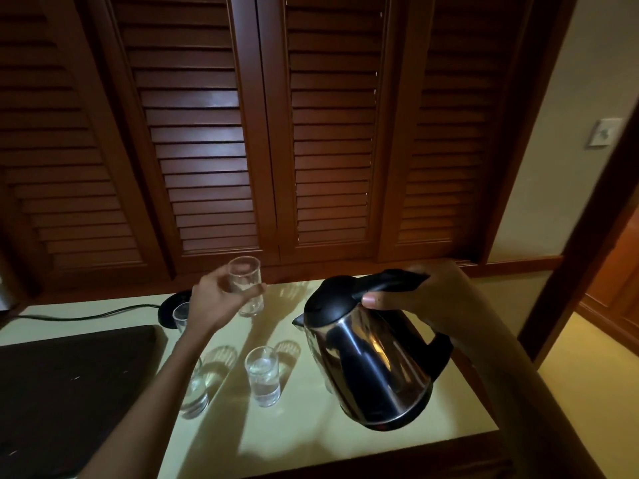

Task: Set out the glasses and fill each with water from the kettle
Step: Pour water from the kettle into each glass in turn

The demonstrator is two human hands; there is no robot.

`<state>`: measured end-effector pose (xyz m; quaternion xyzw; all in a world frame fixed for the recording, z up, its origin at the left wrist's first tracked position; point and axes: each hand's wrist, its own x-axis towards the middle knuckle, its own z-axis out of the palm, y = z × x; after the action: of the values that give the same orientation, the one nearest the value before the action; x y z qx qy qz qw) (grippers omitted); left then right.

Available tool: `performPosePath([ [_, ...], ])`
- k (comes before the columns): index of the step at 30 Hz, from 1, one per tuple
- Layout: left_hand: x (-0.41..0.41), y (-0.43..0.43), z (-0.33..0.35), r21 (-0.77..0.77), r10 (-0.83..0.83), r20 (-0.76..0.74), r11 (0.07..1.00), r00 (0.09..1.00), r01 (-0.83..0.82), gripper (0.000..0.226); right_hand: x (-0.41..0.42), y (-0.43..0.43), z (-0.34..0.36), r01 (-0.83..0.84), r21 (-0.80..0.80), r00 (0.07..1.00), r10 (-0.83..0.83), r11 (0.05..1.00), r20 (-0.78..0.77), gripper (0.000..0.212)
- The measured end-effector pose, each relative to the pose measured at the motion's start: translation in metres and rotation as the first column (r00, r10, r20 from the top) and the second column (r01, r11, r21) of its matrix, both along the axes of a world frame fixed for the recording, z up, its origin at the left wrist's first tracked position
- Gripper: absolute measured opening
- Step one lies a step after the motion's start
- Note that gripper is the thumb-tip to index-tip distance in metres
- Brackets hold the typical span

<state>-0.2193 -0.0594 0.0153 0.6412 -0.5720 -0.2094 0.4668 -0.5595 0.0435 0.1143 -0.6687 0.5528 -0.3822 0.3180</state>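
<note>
Over the pale bench (345, 440), the left hand (211, 302) has its grip closed round a raised clear tumbler (244, 283), the right hand (439, 299) grips the handle of the steel kettle (373, 368) tilted, spout toward it, above a filled tumbler (263, 375).

1 head-worn wide-angle view, looking forward and down over the worktop (311, 440) from close range, facing the louvred shutters (262, 133) behind that worktop; no second view to overlap.
</note>
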Motion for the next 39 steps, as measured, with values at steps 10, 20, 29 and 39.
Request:
performPosePath([
  [10, 0.003, 0.121, -0.016, 0.054, -0.231, -0.388, 0.961, 0.892, 0.273, 0.04, 0.024, 0.031, 0.004, -0.017, 0.032, 0.999, 0.018, 0.999, -0.048, 0.067],
  [20, 0.005, 0.174, -0.069, 0.204, -0.149, -0.142, 0.963, 0.979, 0.177, 0.034, 0.065, 0.054, -0.01, -0.038, 0.09, 0.986, 0.052, 0.995, -0.156, 0.047],
  [29, 0.008, 0.194, -0.085, 0.204, -0.235, -0.089, 0.947, 0.968, 0.249, 0.038, 0.107, 0.061, -0.002, -0.085, 0.132, 0.924, 0.127, 0.988, -0.36, 0.049],
  [39, 0.012, 0.202, -0.099, 0.237, -0.248, -0.024, 0.94, 0.968, 0.247, 0.045, 0.131, 0.061, 0.019, -0.187, 0.151, 0.802, 0.239, 0.971, -0.547, 0.05],
])
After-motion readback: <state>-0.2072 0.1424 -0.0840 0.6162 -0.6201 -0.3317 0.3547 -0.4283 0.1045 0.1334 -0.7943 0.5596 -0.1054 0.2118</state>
